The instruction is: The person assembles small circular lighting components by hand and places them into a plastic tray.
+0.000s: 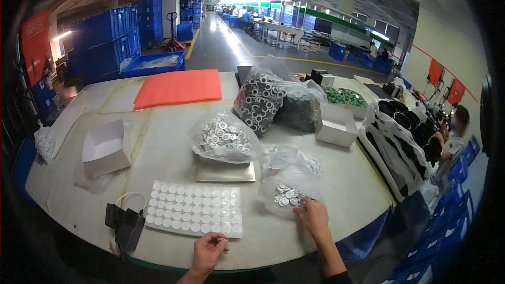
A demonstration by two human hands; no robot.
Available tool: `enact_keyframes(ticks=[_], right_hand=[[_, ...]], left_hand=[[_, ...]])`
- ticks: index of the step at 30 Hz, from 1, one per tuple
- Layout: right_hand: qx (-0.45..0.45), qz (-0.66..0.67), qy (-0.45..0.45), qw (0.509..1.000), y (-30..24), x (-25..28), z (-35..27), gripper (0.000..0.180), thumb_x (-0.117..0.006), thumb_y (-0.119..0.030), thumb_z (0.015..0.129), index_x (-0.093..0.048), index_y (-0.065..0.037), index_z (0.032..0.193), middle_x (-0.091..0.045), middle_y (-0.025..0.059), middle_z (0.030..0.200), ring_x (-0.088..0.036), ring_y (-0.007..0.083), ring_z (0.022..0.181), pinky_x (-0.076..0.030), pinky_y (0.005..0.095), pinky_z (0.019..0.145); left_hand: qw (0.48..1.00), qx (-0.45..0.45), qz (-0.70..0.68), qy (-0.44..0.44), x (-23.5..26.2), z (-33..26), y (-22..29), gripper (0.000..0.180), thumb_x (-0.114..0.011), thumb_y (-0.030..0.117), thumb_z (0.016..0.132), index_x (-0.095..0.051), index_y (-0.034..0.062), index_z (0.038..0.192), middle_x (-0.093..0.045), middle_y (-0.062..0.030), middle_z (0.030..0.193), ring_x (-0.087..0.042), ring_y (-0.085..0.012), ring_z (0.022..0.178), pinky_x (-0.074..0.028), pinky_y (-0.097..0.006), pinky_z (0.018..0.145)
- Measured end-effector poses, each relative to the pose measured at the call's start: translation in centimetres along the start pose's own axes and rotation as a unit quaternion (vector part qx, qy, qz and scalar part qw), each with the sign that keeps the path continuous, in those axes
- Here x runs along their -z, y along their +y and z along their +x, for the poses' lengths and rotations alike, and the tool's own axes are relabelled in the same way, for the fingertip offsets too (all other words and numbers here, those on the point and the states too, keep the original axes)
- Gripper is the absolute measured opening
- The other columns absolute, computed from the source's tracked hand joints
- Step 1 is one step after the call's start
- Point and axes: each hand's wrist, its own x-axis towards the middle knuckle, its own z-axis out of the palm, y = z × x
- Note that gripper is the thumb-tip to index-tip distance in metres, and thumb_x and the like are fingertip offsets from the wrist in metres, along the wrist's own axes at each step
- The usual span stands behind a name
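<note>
My left hand (pixel 208 253) is closed in a pinch at the table's front edge, with a small pale round piece (pixel 222 239) at its fingertips. Beside it lies a sheet of round white stickers (pixel 192 208) in rows. My right hand (pixel 314 218) reaches to the mouth of a clear plastic bag (pixel 286 171), thumb and fingers together. Flat silver metal discs (pixel 287 194) show at that opening; what the right fingers grip is hidden. Behind, another clear bag of silver discs (pixel 223 135) rests on a scale with a metal plate (pixel 226 172).
A black device with a white cable (pixel 128 226) sits left of the sheet. Open white boxes (pixel 107 150) stand left and right. A bag of dark rings (pixel 258 100), red sheets (pixel 179 88) and bagged black parts (pixel 402 131) occupy the back and right. A person (pixel 456 134) is at right.
</note>
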Motion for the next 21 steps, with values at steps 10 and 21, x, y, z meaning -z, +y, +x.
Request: enact_keyframes(ticks=[10, 21], right_hand=[[0.046, 0.076, -0.035, 0.995, 0.3, -1.0, 2.3, 0.02, -0.068, -0.019, 0.074, -0.067, -0.006, 0.09, -0.064, 0.0114, 0.074, -0.063, 0.0278, 0.063, -0.05, 0.036, 0.061], [0.102, 0.162, 0.072, 0.979, -0.2, -4.7, 1.2, 0.009, -0.068, -0.014, 0.075, -0.065, -0.007, 0.08, -0.065, 0.0143, 0.073, -0.064, 0.0248, 0.059, -0.051, 0.0365, 0.055]], left_hand=[[0.999, 0.002, 0.024, 0.047, 0.3, 1.5, 5.3, 0.014, -0.068, -0.001, 0.078, -0.059, -0.006, 0.088, -0.062, -0.0099, 0.074, -0.061, -0.0141, 0.068, -0.049, -0.025, 0.056], [0.855, -0.233, 0.462, 0.027, -5.5, 27.7, 11.7, 0.028, -0.07, 0.025, 0.072, -0.067, 0.0, 0.084, -0.066, -0.0135, 0.073, -0.065, -0.0224, 0.071, -0.049, -0.032, 0.067]])
